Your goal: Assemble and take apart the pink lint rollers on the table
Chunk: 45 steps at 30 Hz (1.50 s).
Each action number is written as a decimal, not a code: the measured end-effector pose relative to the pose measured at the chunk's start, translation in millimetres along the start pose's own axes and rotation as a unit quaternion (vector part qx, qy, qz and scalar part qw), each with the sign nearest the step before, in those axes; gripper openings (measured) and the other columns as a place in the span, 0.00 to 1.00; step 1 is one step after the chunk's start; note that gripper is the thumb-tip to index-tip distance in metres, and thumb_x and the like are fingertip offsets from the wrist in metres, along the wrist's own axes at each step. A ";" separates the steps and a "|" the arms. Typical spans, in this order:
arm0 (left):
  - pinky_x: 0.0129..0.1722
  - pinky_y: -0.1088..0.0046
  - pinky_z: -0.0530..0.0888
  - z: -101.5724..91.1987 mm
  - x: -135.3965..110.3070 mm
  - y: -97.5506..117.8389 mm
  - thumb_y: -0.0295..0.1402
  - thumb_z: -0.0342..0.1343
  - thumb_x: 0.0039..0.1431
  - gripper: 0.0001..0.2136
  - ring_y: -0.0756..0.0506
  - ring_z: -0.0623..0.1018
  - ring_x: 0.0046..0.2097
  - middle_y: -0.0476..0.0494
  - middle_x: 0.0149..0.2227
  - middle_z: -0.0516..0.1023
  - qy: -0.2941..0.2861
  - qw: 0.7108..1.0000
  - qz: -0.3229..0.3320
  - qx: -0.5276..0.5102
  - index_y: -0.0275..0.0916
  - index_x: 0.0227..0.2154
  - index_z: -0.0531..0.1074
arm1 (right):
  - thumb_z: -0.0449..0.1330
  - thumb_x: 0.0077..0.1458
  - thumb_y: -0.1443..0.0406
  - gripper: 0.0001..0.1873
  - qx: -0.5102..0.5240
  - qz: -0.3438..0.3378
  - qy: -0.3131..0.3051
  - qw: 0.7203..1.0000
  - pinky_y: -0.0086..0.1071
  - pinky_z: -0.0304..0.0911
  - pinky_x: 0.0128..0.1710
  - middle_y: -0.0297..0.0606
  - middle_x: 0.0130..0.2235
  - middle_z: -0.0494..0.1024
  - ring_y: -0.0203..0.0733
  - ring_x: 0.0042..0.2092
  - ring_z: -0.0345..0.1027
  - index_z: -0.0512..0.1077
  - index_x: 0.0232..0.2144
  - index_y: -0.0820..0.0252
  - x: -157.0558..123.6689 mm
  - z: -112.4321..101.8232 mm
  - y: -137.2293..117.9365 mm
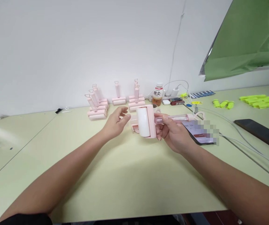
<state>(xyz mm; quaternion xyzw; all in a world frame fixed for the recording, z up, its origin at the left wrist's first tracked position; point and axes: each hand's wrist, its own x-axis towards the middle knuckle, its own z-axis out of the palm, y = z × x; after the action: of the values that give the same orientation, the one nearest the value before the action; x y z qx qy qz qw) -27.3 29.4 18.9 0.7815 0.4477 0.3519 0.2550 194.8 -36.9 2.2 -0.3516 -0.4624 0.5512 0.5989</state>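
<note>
My right hand (172,132) grips a pink lint roller (146,121) by its clear pink handle, holding it sideways above the pale green table (115,175). The roller's white drum points left. My left hand (115,122) hovers just left of the drum with fingers loosely spread and empty, fingertips close to the roller's end. A small pink part (134,127) lies on the table behind the roller, partly hidden.
Several assembled pink lint rollers (115,100) stand in a row by the wall. A drink bottle (158,94), a phone (201,132) with cables, a dark phone (261,134) and yellow-green parts (256,100) lie to the right. Green sheet (246,37) hangs upper right.
</note>
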 end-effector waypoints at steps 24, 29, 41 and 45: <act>0.38 0.66 0.71 37.5 -92.3 -3.5 0.42 0.58 0.57 0.13 0.42 0.73 0.41 0.42 0.40 0.75 -0.117 0.979 0.164 0.014 0.42 0.39 0.67 | 0.58 0.54 0.72 0.07 -0.517 -0.350 -0.271 0.732 0.30 0.57 0.31 0.38 0.36 0.67 0.40 0.36 0.59 0.66 0.36 0.58 -54.1 32.4 -15.2; 0.39 0.65 0.71 44.3 -89.9 -8.1 0.37 0.54 0.59 0.08 0.42 0.72 0.42 0.41 0.41 0.75 -0.104 0.972 0.206 0.047 0.41 0.39 0.66 | 0.54 0.51 0.75 0.07 -0.598 -0.323 -0.269 0.683 0.31 0.51 0.29 0.38 0.34 0.65 0.39 0.34 0.54 0.64 0.30 0.59 -57.2 35.5 -12.5; 0.41 0.64 0.72 44.5 -83.0 -11.8 0.29 0.52 0.55 0.07 0.43 0.73 0.39 0.42 0.37 0.75 -0.066 0.961 0.268 0.033 0.42 0.38 0.65 | 0.54 0.49 0.76 0.08 -0.647 -0.325 -0.244 0.645 0.33 0.46 0.28 0.38 0.32 0.63 0.40 0.33 0.51 0.63 0.28 0.61 -64.7 41.9 0.6; 0.39 0.64 0.72 42.1 -81.7 -13.3 0.32 0.55 0.53 0.07 0.44 0.73 0.37 0.44 0.35 0.74 -0.071 0.973 0.218 0.009 0.41 0.36 0.65 | 0.52 0.50 0.78 0.08 -0.624 -0.342 -0.239 0.660 0.32 0.48 0.29 0.39 0.33 0.63 0.41 0.34 0.52 0.65 0.28 0.62 -60.4 40.1 4.2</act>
<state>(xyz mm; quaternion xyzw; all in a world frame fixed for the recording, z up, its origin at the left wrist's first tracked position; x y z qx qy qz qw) -30.1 -39.7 -43.0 0.8856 0.2505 0.3384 0.1961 157.7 -99.3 1.3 -0.3156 -0.9131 -0.0456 0.2542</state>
